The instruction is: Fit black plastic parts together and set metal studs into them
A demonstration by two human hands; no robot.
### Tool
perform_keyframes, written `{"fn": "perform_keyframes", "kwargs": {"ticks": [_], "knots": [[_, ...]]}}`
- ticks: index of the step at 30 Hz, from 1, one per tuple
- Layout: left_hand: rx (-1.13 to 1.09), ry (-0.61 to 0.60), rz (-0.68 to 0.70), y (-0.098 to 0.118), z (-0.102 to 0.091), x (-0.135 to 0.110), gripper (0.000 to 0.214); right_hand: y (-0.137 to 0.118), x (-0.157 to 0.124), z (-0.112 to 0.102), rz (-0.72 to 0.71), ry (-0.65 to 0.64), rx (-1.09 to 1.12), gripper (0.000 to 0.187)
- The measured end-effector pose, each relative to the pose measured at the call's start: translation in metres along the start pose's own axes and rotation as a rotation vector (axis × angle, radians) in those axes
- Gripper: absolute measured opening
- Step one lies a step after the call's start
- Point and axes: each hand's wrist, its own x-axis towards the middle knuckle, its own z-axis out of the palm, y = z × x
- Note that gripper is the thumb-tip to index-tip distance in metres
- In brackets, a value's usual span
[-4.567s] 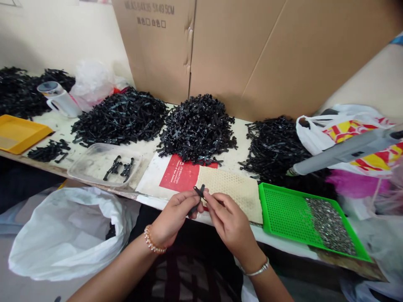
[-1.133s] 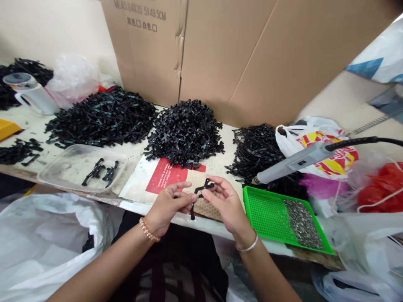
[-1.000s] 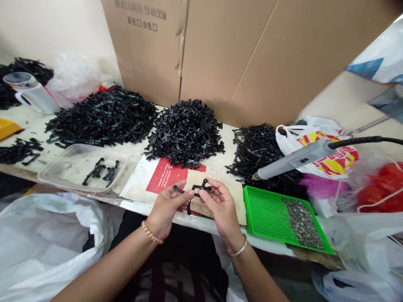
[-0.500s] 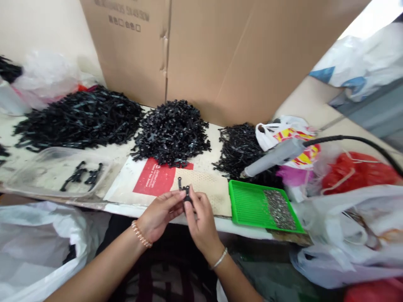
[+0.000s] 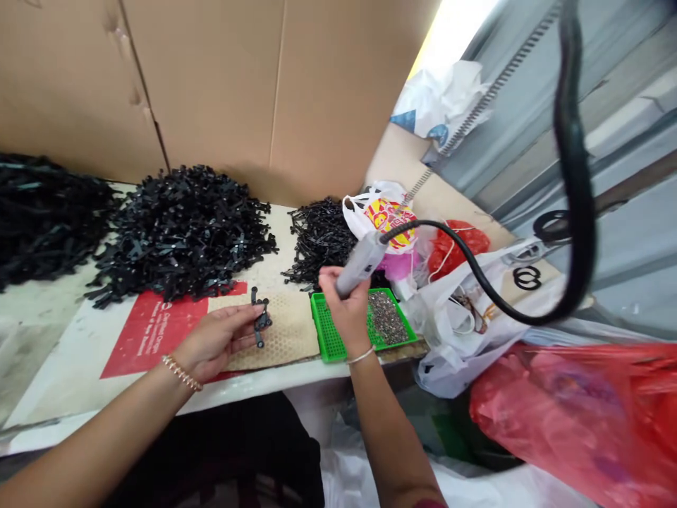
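Note:
My left hand (image 5: 216, 339) pinches a small folded black plastic piece (image 5: 259, 318) by its fingertips, holding it over a beige perforated mat (image 5: 288, 331). My right hand (image 5: 346, 310) grips a grey pen-shaped power tool (image 5: 362, 262) whose thick black cable (image 5: 574, 176) loops up to the right. The tool's tip is hidden behind my right hand, above a green tray (image 5: 331, 335) that holds several small metal bits (image 5: 386, 317).
Three heaps of black plastic strips (image 5: 180, 229) lie along a cardboard wall (image 5: 211, 85). A red and white sheet (image 5: 148, 331) lies under the mat. White and red plastic bags (image 5: 571, 409) crowd the right side, beyond the table edge.
My right hand has let go of the black piece and taken hold of the grey tool. The left hand alone now holds the piece. The view has swung to the right.

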Motion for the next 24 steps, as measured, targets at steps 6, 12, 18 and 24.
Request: {"fn": "perform_keyframes", "kwargs": {"ticks": [6, 12, 18, 24], "knots": [[0.1, -0.124, -0.055, 0.0, 0.026, 0.015, 0.012, 0.003, 0.031, -0.024, 0.146, -0.16, 0.221, 0.047], [0.171, -0.203, -0.14, -0.007, 0.036, 0.03, 0.024, 0.058, 0.031, -0.057, 0.223, 0.209, 0.311, 0.034], [0.244, -0.182, -0.143, -0.009, 0.046, 0.039, 0.022, 0.08, 0.029, -0.063, 0.203, 0.268, 0.375, 0.032], [0.262, -0.154, -0.132, -0.012, 0.051, 0.045, 0.016, 0.083, 0.035, -0.061, 0.189, 0.237, 0.383, 0.03]]}}
